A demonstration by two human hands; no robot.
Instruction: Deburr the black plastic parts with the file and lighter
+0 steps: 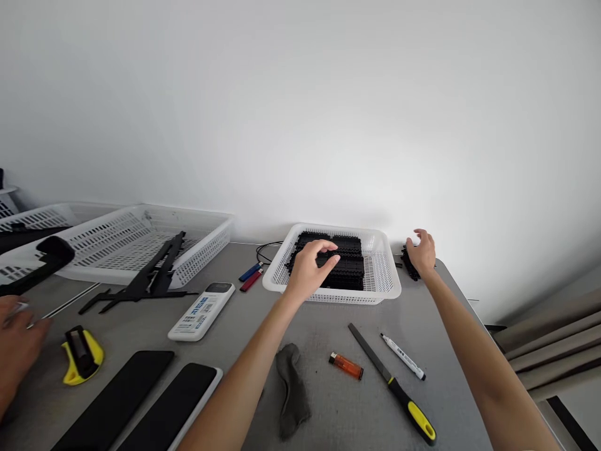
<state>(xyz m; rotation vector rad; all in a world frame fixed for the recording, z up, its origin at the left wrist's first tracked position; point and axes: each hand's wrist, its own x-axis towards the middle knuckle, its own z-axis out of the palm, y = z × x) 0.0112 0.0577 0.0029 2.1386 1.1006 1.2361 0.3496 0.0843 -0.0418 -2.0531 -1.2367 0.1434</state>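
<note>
My left hand (310, 269) hovers over a white plastic basket (392, 282), its thumb and fingers curved apart with nothing between them. Stacked black plastic toothed strips (345, 275) fill the left and middle of that basket, partly hidden by this hand. To the right of the basket, my right hand (422, 254) is at a small group of black toothed pieces (411, 266) near the table's far right corner. Its thumb and fingers are apart. Whether the palm touches those pieces is hidden.
A co-worker's hand (21, 351) is at the left edge. Nearby lie a yellow cutter (83, 354), black angular parts (145, 275), another white basket (206, 254), two phones (117, 394), a file (394, 385), a marker (402, 356), a lighter (346, 366) and a grey cloth (292, 391).
</note>
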